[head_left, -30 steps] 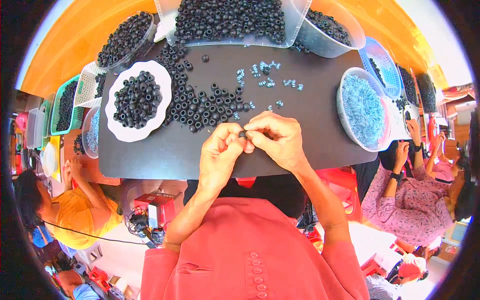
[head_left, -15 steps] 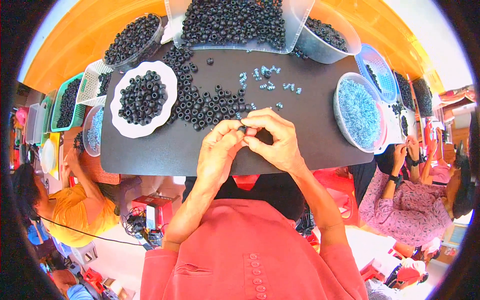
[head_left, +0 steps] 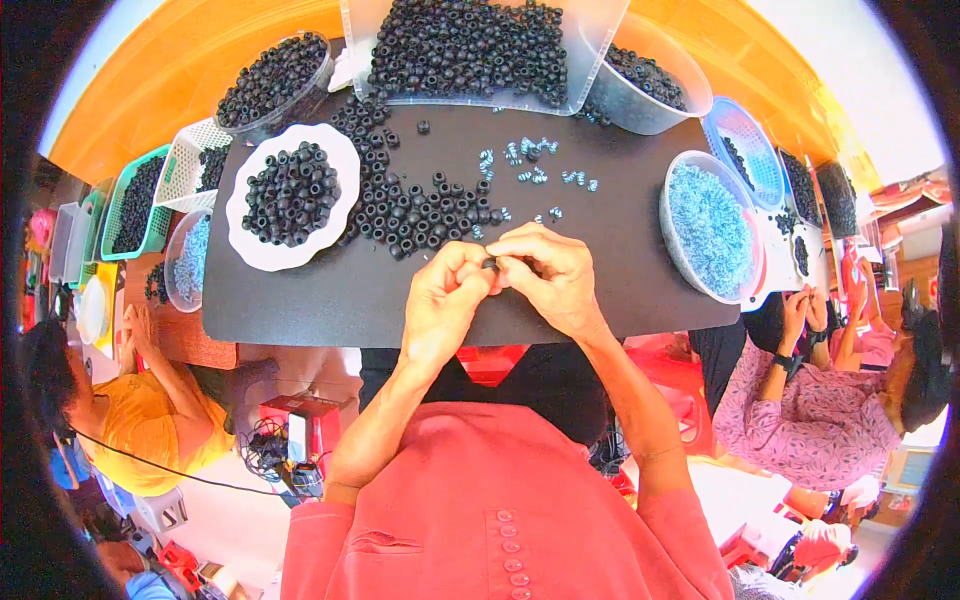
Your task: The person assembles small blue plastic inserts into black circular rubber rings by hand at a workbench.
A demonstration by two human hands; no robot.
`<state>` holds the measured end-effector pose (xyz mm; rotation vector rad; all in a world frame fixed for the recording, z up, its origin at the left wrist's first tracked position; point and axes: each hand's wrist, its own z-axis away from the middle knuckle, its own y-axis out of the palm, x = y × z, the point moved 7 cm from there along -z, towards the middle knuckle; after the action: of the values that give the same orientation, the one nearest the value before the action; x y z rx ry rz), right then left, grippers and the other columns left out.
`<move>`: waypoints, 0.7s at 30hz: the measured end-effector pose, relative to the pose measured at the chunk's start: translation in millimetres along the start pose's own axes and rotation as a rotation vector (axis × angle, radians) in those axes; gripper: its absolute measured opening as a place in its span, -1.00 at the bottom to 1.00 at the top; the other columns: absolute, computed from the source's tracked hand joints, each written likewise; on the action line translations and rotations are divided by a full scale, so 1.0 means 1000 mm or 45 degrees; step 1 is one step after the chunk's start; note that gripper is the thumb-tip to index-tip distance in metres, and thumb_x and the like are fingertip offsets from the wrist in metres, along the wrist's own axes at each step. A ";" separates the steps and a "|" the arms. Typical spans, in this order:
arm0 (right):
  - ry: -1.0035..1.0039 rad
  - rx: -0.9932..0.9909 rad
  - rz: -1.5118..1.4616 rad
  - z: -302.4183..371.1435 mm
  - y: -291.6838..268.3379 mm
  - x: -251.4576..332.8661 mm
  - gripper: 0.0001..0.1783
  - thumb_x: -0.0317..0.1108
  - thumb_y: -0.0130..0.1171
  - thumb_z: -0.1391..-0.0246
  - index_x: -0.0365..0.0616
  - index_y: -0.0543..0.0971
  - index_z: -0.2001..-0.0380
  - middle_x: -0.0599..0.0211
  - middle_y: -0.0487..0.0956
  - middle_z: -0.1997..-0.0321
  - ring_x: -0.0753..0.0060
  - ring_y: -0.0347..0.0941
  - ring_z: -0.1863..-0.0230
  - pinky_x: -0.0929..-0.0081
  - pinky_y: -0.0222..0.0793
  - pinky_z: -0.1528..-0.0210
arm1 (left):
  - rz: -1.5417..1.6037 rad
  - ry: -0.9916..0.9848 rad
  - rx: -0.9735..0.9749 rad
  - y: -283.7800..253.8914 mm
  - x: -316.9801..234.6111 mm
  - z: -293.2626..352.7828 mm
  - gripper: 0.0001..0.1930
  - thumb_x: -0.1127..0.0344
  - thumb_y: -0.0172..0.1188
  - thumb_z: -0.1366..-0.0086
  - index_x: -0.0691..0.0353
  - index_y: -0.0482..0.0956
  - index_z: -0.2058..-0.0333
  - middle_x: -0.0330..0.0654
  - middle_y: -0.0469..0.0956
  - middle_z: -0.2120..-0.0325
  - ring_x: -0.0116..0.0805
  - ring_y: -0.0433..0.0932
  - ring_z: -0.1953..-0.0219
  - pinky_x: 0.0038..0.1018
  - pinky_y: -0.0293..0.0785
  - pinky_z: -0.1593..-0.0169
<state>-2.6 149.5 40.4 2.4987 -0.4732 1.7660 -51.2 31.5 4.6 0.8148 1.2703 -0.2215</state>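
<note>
My left hand [head_left: 440, 305] pinches a small round black piece [head_left: 490, 264] between thumb and fingertips, above the near part of the dark table. My right hand [head_left: 552, 285] is closed against it from the other side, its thumb and index finger meeting at the piece. Whether a smaller part is also between the right fingertips is hidden. Just beyond the hands lies a spread of round black bead-like pieces with holes [head_left: 420, 215]. Several small light-blue coiled pieces, like little springs [head_left: 530, 150], are scattered farther off to the right of them.
A white scalloped plate [head_left: 345, 213] of black pieces stands at left. To the right is a clear bowl [head_left: 672, 225] full of light-blue coils. A large clear bin [head_left: 590, 75] of black pieces sits at the back, between two tubs. Other people work at both sides.
The fingers of my right hand have drawn in over the black piece, and the gap between its thumb and index finger has narrowed. My left hand keeps its pinch. The view has shifted slightly.
</note>
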 end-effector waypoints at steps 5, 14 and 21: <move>-0.076 -0.017 0.030 0.000 -0.001 -0.001 -0.79 -0.58 0.19 0.04 -0.21 0.60 0.27 0.24 0.58 0.34 0.48 0.53 0.37 0.58 0.44 0.30 | 0.036 -0.054 0.107 -0.001 0.000 -0.003 -0.91 0.52 0.00 -0.26 0.33 0.46 0.28 -0.23 0.53 0.39 -0.50 0.50 0.33 -0.52 0.45 0.14; -0.186 -0.005 0.168 -0.003 0.000 0.011 -0.72 -0.69 0.17 0.10 -0.26 0.59 0.24 0.23 0.52 0.20 0.56 0.48 0.33 0.62 0.43 0.25 | 0.684 -0.147 0.185 0.002 0.015 -0.006 -0.84 0.49 0.00 -0.26 0.33 0.49 0.21 -0.12 0.54 0.28 -0.35 0.52 0.16 -0.41 0.45 0.04; -0.227 -0.054 0.400 -0.001 0.004 0.017 -0.57 -0.66 0.24 0.24 -0.21 0.55 0.17 0.26 0.51 0.18 0.60 0.43 0.40 0.63 0.41 0.30 | 0.666 -0.206 0.144 0.006 0.017 -0.005 -0.81 0.46 0.03 -0.23 0.34 0.50 0.19 -0.07 0.54 0.22 -0.32 0.51 0.14 -0.41 0.41 0.01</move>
<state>0.8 142.1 55.4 2.6842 -0.9505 1.6037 -45.7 43.6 -8.2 1.1721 0.8634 0.0627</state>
